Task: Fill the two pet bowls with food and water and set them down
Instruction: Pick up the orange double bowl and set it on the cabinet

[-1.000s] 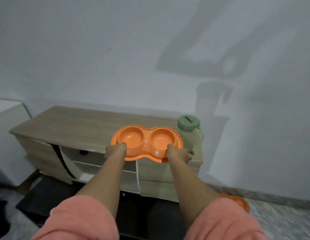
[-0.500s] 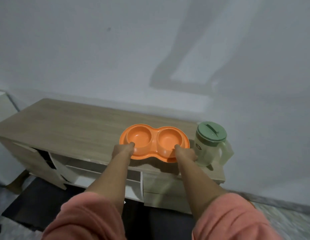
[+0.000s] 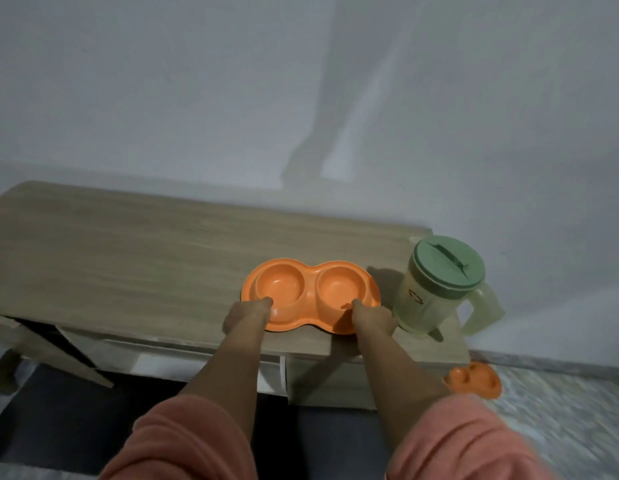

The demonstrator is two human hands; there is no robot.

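Observation:
An orange double pet bowl [image 3: 309, 285] with two empty round wells lies near the front edge of a wooden cabinet top [image 3: 145, 258]. My left hand [image 3: 247, 315] grips its near left rim, thumb over the edge. My right hand [image 3: 372, 317] grips the near right rim the same way. Just right of the bowl stands a pale green jug [image 3: 436, 292] with a darker green lid, its handle pointing right. A second orange double bowl [image 3: 474, 379] lies on the floor by the cabinet's right end.
The cabinet stands against a plain white wall [image 3: 301, 98]. Below its top, a door hangs open at the left [image 3: 58, 355] and white shelves show. A dark mat [image 3: 76, 410] covers the floor in front; patterned tile [image 3: 560, 410] lies to the right.
The bowl came down from in front of me onto the cabinet top beside the jug. My view moved closer and tilted down; both hands kept their hold.

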